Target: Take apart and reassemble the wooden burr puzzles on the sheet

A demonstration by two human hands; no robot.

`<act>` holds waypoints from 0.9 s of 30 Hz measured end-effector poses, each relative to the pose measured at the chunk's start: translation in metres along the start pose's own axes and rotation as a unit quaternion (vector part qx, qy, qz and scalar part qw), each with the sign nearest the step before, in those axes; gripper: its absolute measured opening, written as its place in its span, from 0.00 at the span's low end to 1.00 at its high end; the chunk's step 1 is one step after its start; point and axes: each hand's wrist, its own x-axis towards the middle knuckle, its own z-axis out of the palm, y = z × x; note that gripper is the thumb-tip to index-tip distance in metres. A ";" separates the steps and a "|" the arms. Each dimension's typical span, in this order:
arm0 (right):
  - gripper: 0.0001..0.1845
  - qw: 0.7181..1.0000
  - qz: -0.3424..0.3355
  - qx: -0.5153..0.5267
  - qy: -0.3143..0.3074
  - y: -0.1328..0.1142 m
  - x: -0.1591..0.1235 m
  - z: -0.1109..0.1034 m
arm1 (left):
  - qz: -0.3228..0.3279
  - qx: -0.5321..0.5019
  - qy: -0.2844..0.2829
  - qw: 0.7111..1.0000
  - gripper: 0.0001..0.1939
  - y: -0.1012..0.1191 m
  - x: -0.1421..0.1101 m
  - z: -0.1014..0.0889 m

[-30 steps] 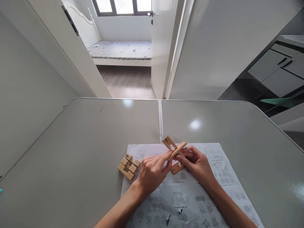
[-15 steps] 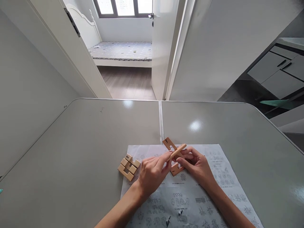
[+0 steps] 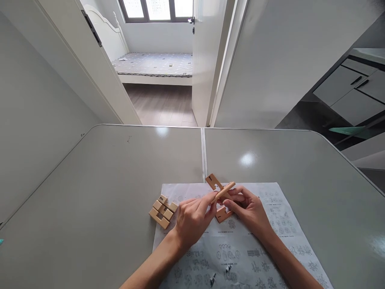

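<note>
My left hand (image 3: 195,214) pinches one end of a flat wooden puzzle piece (image 3: 226,190), which slants up to the right. With its fingers closed, my right hand (image 3: 248,208) grips a second wooden puzzle piece marked 3 (image 3: 213,181). The two pieces cross between my hands; whether they interlock, I cannot tell. Beneath them shows a notched wooden piece marked 1 (image 3: 223,215), partly covered by my fingers. Left of my left hand sits a small cluster of pale wooden puzzle blocks (image 3: 163,210), one bearing a 3.
A printed instruction sheet (image 3: 237,241) with rows of diagrams lies under my hands. The grey table (image 3: 90,200) has a seam (image 3: 203,156) down its middle. Beyond its far edge, an open door (image 3: 207,60) leads to a room with a bed (image 3: 153,64).
The crossed wooden pieces have shifted very slightly to the left. Both hands keep their hold, and the block cluster stays put.
</note>
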 end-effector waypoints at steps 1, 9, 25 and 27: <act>0.21 1.000 0.000 0.001 0.000 0.000 0.000 0.000 | 0.000 0.003 -0.001 1.000 0.13 0.000 0.000 0.000; 0.22 1.000 0.001 -0.012 0.011 -0.004 -0.001 0.002 | 0.011 0.021 -0.003 1.000 0.13 0.002 0.000 -0.001; 0.19 1.000 0.007 0.004 -0.002 0.004 0.000 -0.001 | 0.031 0.007 -0.013 0.999 0.13 -0.001 0.003 -0.003; 0.19 1.000 0.008 0.011 0.002 0.004 0.000 -0.002 | 0.027 0.003 -0.010 1.000 0.13 0.000 0.004 -0.003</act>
